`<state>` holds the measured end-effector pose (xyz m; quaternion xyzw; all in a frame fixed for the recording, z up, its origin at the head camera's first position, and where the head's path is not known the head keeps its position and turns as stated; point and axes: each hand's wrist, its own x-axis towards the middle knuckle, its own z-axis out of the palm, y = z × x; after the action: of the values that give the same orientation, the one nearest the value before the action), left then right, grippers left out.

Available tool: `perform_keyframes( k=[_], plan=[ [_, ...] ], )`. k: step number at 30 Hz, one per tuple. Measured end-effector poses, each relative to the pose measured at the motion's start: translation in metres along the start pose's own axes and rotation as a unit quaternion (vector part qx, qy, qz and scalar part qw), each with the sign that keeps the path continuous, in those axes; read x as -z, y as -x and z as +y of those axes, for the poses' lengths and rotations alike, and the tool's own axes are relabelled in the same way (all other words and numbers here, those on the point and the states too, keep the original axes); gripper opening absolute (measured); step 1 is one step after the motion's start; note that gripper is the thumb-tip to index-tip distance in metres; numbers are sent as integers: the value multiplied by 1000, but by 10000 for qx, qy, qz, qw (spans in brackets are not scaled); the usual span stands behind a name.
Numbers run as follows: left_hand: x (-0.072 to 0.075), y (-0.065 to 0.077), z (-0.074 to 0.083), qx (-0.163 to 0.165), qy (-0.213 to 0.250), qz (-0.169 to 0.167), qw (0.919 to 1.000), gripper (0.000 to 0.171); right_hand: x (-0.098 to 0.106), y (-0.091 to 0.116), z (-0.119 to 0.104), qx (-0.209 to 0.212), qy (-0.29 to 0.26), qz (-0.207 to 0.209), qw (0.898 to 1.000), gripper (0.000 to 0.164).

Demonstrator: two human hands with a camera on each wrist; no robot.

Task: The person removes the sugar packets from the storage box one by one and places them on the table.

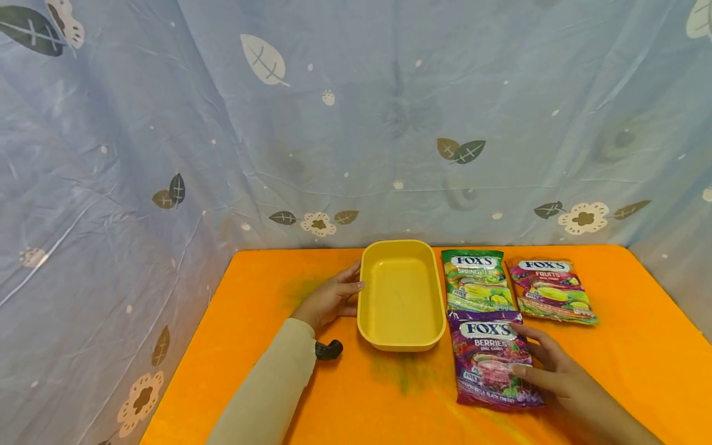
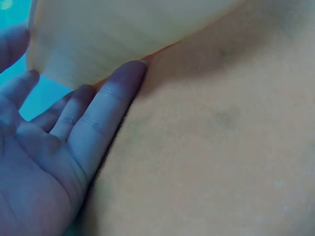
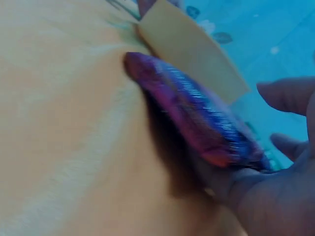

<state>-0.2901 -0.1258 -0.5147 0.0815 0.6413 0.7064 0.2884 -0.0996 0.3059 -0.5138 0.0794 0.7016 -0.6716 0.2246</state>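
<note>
My left hand [image 1: 332, 295] rests at the left side of a yellow rectangular tray [image 1: 402, 343]. In the left wrist view its fingers reach out, with fingertips [image 2: 129, 73] against the tray's outer wall [image 2: 108, 44]. My right hand [image 1: 562, 377] holds a purple Fox's Berries candy bag [image 1: 489, 352] by its right edge. Two digits lie over the bag's front in the head view. From the right wrist, part of the hand shows under the bag [image 3: 192, 113], which tilts above a dark shadow. The bag's top edge meets the bottom of a green Fox's Spring Tea bag [image 1: 478, 281].
A Fox's Fruits candy bag [image 1: 550, 290] lies right of the green one. All stand on an orange cloth-covered table [image 1: 389, 402]. A blue patterned curtain [image 1: 389, 123] closes off the back and sides. A black wrist device [image 1: 329, 350] sticks out by the left sleeve.
</note>
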Motion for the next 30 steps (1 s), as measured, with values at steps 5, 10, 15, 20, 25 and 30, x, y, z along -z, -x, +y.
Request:
perform_keyframes(
  k=[5,10,15,20,25,30],
  plan=[
    [0,0,-2,12,-3,15,10000,74,8,8,-13,83,1111,188,9936,83],
    [0,1,-3,-32,-49,6,10000,74,19,9,-16,308,2134,709,9739,76],
    [-3,0,-7,-229,-117,1,9997,73,24,6,-24,914,3565,1261,9212,62],
    [-4,0,-6,-258,-714,268,9968,73,13,-11,-43,1660,4654,1479,8567,62],
    [-3,-1,5,-342,-2122,594,9748,69,1,-42,-68,2143,5243,1471,8109,70],
    [0,-7,27,-809,-4497,907,8849,72,-3,-84,-97,2099,5760,1317,7790,87]
  ],
)
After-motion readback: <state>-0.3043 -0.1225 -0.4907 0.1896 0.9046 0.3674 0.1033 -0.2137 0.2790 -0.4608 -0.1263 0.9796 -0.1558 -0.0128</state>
